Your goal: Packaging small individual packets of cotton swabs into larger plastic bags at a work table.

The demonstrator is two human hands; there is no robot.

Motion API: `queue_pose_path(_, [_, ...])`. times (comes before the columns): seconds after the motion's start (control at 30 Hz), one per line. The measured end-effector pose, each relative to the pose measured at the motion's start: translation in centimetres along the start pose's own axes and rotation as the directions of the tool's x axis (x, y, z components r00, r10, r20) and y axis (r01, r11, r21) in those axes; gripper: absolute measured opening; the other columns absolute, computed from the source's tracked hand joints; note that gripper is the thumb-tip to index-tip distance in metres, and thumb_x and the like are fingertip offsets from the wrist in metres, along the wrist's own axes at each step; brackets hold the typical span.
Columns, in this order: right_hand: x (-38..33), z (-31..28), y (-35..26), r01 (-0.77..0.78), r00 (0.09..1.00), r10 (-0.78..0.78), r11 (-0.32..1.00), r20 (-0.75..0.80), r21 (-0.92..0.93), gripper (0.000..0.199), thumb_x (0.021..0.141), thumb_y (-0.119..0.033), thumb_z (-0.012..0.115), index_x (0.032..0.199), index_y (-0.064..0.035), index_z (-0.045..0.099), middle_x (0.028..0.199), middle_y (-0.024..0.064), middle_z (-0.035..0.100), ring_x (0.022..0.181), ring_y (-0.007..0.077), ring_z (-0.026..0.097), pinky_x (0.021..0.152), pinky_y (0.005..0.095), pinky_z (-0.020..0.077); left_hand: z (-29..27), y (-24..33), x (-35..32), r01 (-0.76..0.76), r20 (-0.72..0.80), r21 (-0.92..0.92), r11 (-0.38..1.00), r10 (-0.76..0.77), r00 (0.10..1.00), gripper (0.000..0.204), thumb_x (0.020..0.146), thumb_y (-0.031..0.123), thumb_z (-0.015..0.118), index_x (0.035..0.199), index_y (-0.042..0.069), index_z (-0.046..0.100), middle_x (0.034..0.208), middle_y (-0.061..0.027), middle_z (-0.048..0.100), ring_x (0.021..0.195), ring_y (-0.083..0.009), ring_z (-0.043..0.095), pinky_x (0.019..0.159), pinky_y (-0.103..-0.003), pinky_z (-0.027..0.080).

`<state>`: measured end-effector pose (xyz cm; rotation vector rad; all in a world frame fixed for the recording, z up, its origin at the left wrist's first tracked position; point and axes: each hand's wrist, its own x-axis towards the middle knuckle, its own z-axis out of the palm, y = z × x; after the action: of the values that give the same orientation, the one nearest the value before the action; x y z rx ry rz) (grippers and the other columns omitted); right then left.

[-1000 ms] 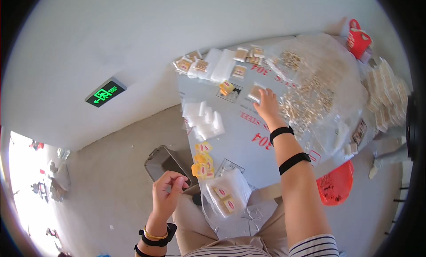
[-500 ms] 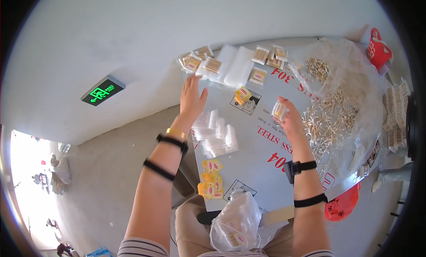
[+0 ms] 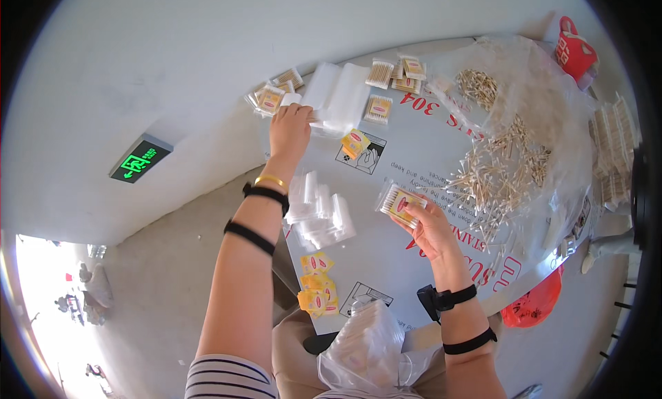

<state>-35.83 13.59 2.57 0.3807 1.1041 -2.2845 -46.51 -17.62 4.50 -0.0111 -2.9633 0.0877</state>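
Note:
My right hand (image 3: 431,230) holds a flat clear pack of cotton swabs (image 3: 398,204) with a yellow label, its thumb on the front. At the far left of the table, the fingers of my left hand (image 3: 289,134) are closed on another swab pack (image 3: 313,116), mostly hidden beneath them. That pack lies against the long clear plastic sleeves (image 3: 347,96). Left of the hand is a pile of filled swab packs (image 3: 269,99). More packs (image 3: 379,74) lie right of the sleeves, with a single pack (image 3: 378,109) below them. A few yellow label cards (image 3: 355,144) sit nearby.
Loose cotton swabs (image 3: 507,165) spill from a large clear bag (image 3: 552,116) on the right. Small clear bags (image 3: 318,213) and yellow cards (image 3: 317,289) lie along the left edge. A plastic bag of packs (image 3: 365,344) rests at my lap. A red bag (image 3: 534,302) sits below the table.
My left hand has moved onto the swab pack beside the sleeves and closed on it. My right hand has brought its pack nearer and left, turning its label into view. The whole view has shifted.

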Motion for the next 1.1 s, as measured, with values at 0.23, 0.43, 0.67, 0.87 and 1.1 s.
queue_pose_path(0.23, [-5.9,3.9,-1.3,0.092,0.994,-0.091,0.996,0.058,-0.008,0.028,0.089,-0.005,0.057,0.116,0.0002,0.051,0.111,0.0114,0.061,0.104,0.0226,0.061,0.093,0.0379,0.0513,-10.6,5.5,-14.1,0.068,0.155,-0.969,-0.239,-0.365,0.918,0.032,0.088,0.012,0.067,0.116,0.002,0.057,0.113,-0.0113,0.064,0.109,-0.0181,0.060,0.090,-0.032,0.050])
queue_pose_path(0.43, [-13.3,6.8,-2.3,0.159,0.974,-0.160,0.987,0.160,0.020,0.021,0.093,-0.009,0.055,0.113,-0.0042,0.053,0.108,0.0075,0.062,0.104,0.0198,0.062,0.092,0.0386,0.0520,-18.0,9.1,-23.3,0.100,0.322,-0.816,-0.570,-0.303,0.897,0.043,0.091,0.010,0.062,0.130,-0.001,0.048,0.125,-0.0171,0.058,0.115,-0.0255,0.058,0.097,-0.039,0.048])
queue_pose_path(0.67, [-22.8,11.7,-2.2,0.120,0.956,-0.162,0.977,0.245,0.177,0.018,0.092,-0.009,0.059,0.110,-0.0062,0.058,0.107,0.0052,0.064,0.101,0.0144,0.060,0.091,0.0319,0.0471,-22.8,13.1,-30.9,0.032,0.211,-0.839,-0.543,-0.271,0.939,0.034,0.088,0.007,0.066,0.121,0.001,0.058,0.118,-0.0085,0.063,0.109,-0.0163,0.058,0.096,-0.032,0.046])
queue_pose_path(0.87, [-28.1,13.0,-0.4,0.140,0.931,-0.196,0.971,0.309,0.194,0.025,0.092,-0.017,0.063,0.113,-0.0050,0.057,0.106,0.0039,0.064,0.100,0.0120,0.058,0.090,0.0288,0.0454,-27.0,16.7,-35.3,-0.079,0.114,-0.845,-0.530,-0.323,0.939,0.033,0.087,0.002,0.067,0.118,0.000,0.058,0.109,-0.0050,0.064,0.102,-0.0112,0.059,0.090,-0.027,0.047])
queue_pose_path(1.1, [-32.0,11.8,3.4,0.636,0.767,-0.574,0.741,0.287,-0.215,0.021,0.097,-0.022,0.057,0.103,-0.0029,0.053,0.093,0.0002,0.059,0.085,0.0041,0.050,0.075,0.0218,0.0431,-28.2,20.2,-40.2,-0.048,0.166,-0.876,-0.480,-0.394,0.904,0.035,0.084,0.006,0.072,0.114,0.000,0.056,0.102,-0.0036,0.063,0.094,-0.0096,0.059,0.086,-0.026,0.048])
